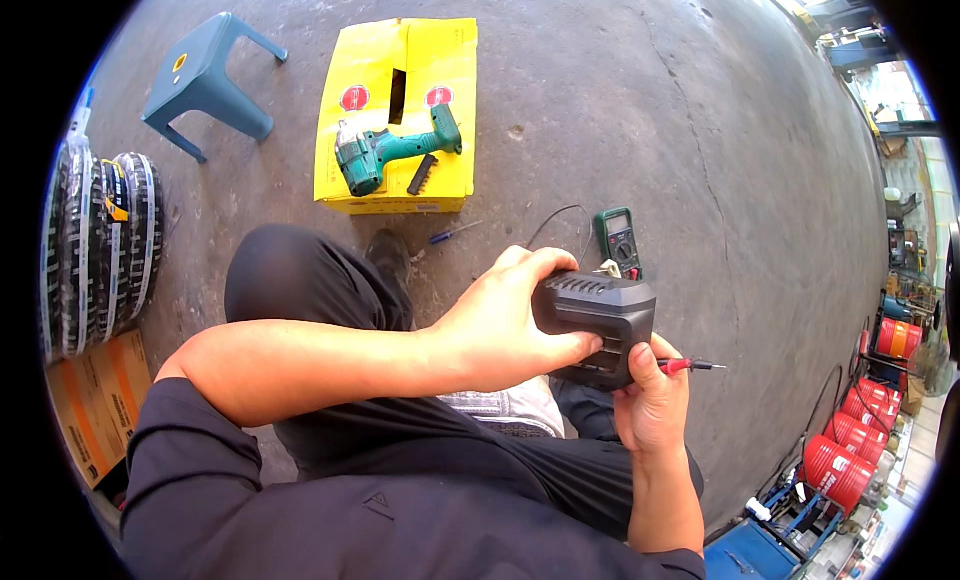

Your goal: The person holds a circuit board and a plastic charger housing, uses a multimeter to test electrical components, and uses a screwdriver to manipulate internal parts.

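My left hand (pixel 490 335) grips a black plastic battery-like housing (pixel 590 300) from the left, its thumb pressed on the slotted face. My right hand (pixel 650 410) holds the housing's lower right corner, along with a red-and-black test probe (pixel 680 366) whose metal tip points right. Just beyond the housing, a green multimeter (pixel 614 238) lies on the floor with a dark lead looping beside it.
A green power tool (pixel 365 165) and black strip (pixel 422 175) lie on a yellow box (pixel 345 55). A screwdriver (pixel 445 236) is on the floor. A blue stool (pixel 205 75) and tires (pixel 110 250) are at left; red drums (pixel 835 470) and equipment line the right.
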`<act>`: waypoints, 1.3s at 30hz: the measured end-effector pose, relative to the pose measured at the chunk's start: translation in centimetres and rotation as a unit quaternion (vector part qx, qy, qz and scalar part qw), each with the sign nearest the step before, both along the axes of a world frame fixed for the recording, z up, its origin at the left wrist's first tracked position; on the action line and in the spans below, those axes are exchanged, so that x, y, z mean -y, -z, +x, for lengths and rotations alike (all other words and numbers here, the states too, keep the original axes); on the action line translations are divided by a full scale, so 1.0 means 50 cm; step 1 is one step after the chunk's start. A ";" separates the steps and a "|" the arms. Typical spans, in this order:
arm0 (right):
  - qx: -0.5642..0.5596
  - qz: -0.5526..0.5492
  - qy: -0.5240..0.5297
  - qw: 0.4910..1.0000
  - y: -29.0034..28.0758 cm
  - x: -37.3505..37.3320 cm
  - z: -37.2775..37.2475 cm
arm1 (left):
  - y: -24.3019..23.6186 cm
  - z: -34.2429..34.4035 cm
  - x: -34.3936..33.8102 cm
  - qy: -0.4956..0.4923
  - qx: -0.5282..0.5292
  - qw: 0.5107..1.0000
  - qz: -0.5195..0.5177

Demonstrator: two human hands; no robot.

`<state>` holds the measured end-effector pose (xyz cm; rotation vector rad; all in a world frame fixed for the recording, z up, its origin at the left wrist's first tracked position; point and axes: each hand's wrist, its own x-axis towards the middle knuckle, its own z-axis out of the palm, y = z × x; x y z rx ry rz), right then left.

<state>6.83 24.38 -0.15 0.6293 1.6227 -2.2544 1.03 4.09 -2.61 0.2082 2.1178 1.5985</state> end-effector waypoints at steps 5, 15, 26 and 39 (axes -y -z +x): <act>-0.051 0.035 -0.015 0.998 0.005 -0.016 0.000 | -0.003 0.003 -0.003 -0.026 -0.111 0.993 0.020; -0.169 0.058 -0.054 0.982 0.004 -0.044 -0.020 | -0.016 -0.002 -0.014 -0.049 -0.225 0.972 0.039; -0.034 0.035 -0.043 0.998 0.009 -0.040 -0.023 | -0.002 0.008 -0.018 -0.046 -0.044 0.998 0.003; 0.100 0.007 0.004 0.995 0.010 -0.020 -0.049 | 0.037 0.002 -0.022 -0.038 0.211 0.976 0.048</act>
